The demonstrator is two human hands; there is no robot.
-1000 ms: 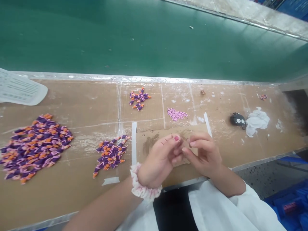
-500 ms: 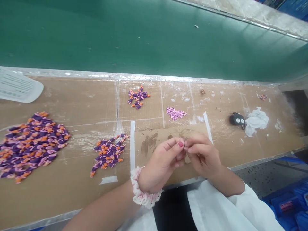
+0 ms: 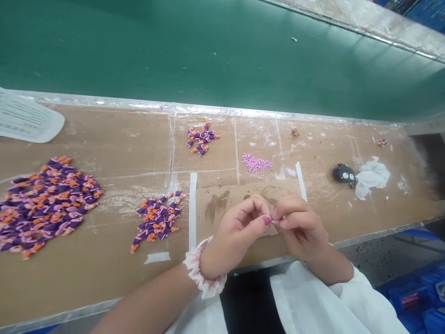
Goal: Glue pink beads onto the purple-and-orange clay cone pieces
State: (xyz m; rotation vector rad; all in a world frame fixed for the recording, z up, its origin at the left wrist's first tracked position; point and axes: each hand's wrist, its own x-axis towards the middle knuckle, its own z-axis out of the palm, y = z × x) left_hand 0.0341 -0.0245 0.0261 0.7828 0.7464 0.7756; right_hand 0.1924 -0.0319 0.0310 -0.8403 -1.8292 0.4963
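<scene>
My left hand (image 3: 239,227) and my right hand (image 3: 302,227) meet over a taped-down piece of cardboard (image 3: 205,222). Thumb and fingers of each are pinched together, fingertips touching. Whatever is between them is tiny and mostly covered; only a pale speck shows. A pink-and-white scrunchie (image 3: 205,273) circles my left wrist. Just beyond the hands lies a patch of small pink-purple beads (image 3: 256,163). To the left is a cluster of little purple, pink and orange figures (image 3: 158,215), with a smaller cluster of the same figures (image 3: 201,139) farther back.
A large pile of the figures (image 3: 48,204) covers the left side, below a white printed card (image 3: 28,116). On the right sit a black round object with cartoon eyes (image 3: 343,174) and a crumpled white tissue (image 3: 372,177). A green surface (image 3: 208,55) runs along the back.
Both hands have shifted slightly to the right, still pinched together at the fingertips. My left index finger is more bent. The whole view has moved a little.
</scene>
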